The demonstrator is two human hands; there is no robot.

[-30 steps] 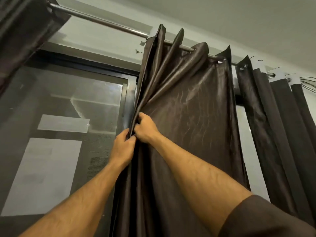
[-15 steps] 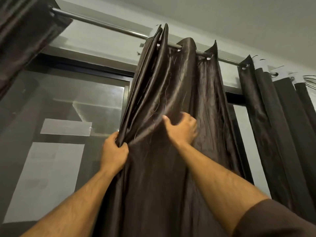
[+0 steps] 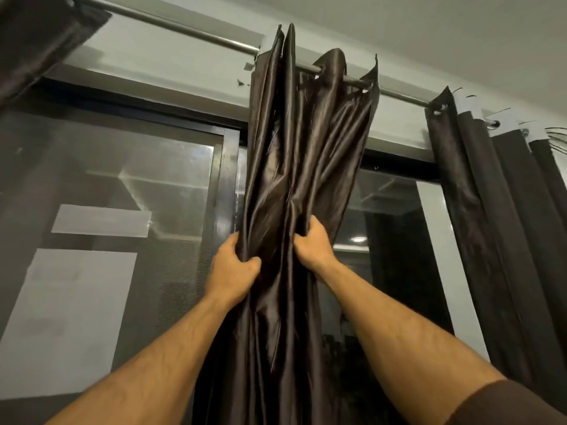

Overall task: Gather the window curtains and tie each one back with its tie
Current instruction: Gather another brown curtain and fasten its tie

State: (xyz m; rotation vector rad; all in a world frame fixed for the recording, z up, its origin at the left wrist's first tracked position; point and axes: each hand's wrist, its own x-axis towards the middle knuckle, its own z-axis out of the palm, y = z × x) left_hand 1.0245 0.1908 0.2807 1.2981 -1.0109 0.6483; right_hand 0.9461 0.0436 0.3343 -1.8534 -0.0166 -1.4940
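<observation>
**Two hands bunching centre curtain, three dark panels on one rod**

Three curtain panels are hanging from one silver metal curtain rod (image 3: 196,33). The shiny dark brown satin curtain (image 3: 310,142) in the middle is hanging gathered into narrow vertical folds, in front of the window's black centre frame. A second dark satin curtain edge (image 3: 40,35) is showing only at the top left corner. A matte dark curtain with white header tape (image 3: 503,216) is hanging at the right, well apart from the middle one.

Two bare hands are gripping. The left hand (image 3: 234,271) is clamped on the left edge of the gathered folds, thumb across the fabric. The right hand (image 3: 313,243) is clamped on the right edge, slightly higher; fingertips are hidden in the cloth. A brown sleeve (image 3: 515,403) is showing at the lower right.

Behind, a black-framed glass window (image 3: 227,191) is reflecting the room. Two pale rectangular patches (image 3: 70,320) are showing in the left pane. Grey-white wall (image 3: 171,61) and ceiling are above the rod.
</observation>
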